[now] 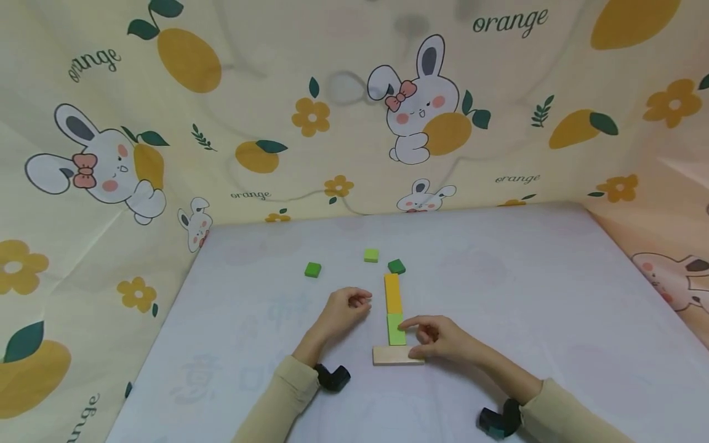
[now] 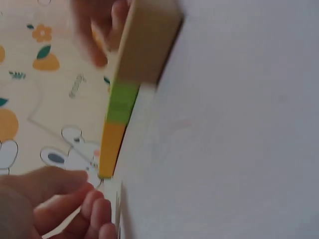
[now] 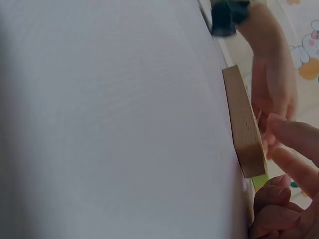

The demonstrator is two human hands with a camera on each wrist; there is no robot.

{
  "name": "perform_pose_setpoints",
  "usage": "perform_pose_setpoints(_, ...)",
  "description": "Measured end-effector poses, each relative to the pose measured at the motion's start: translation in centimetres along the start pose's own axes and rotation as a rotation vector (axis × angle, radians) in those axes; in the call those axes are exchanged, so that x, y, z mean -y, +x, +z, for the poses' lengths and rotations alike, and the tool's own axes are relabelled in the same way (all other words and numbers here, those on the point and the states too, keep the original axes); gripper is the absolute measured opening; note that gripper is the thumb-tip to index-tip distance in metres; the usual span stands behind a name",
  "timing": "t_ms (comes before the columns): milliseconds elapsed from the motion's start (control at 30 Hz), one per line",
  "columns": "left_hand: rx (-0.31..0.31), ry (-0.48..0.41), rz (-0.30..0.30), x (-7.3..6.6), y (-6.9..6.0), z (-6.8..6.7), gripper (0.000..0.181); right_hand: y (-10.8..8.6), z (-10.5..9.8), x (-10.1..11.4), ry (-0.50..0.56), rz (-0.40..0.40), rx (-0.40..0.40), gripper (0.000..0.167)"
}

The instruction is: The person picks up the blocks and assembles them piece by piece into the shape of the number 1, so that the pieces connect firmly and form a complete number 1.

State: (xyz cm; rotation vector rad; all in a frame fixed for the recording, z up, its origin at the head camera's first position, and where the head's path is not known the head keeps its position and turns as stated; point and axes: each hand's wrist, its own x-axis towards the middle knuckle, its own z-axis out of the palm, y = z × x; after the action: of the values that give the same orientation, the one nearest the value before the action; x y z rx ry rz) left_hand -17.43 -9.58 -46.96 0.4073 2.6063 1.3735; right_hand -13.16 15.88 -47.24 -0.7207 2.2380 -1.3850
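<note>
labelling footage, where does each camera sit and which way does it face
Head: on the person's head, facing forward and down at the wood block and yellow block; left hand, right hand and sleeves show.
Left wrist: on that wrist, looking past the left hand at both blocks; part of the right hand shows at top.
Right wrist: on that wrist, facing across the table to the wood block; right hand low right, left hand beyond.
Both wrist views share the wood block and both hands.

Cream rabbit-print cloth [image 1: 343, 37] backs a white tabletop [image 1: 498, 295].
</note>
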Motion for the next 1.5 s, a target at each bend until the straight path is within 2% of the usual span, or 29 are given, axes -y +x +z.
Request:
perform_pose_setpoints(167, -0.049, 0.0, -0.019, 0.1, 2.2, -0.6, 0.023, 0.2, 0.2, 0.0, -0.004, 0.003, 0.017, 0.046)
perform_pose_setpoints(433, -0.127, 0.002, 0.02, 0.5, 5.3, -1.2, 0.023, 0.2, 0.2, 0.4, -0.006, 0.04, -0.002, 0.045)
perform_pose_setpoints(567, -0.168, -0.004, 0.034, 1.2, 6.5, -1.3, 0.025, 0.4, 0.2, 0.5, -0.004, 0.072, -0.001, 0.045)
perform_pose_setpoints(833, -0.238, -0.056, 0.011, 1.9, 8.5, -1.9, 0.031, 0.5, 0.2, 0.6, -0.002, 0.091, -0.005, 0.044)
perform_pose_setpoints(1133, -0.187, 0.009, -0.004, 2.3, 10.0, -2.2, 0.038, 0.5, 0.1, 0.9, -0.001, 0.09, 0.004, 0.044)
perform_pose_setpoints(1500, -0.117, 0.047, -0.1, 1.8, 10.9, -2.0, 0.045, 0.5, 0.1, 1.0, 0.018, 0.101, 0.009, 0.044)
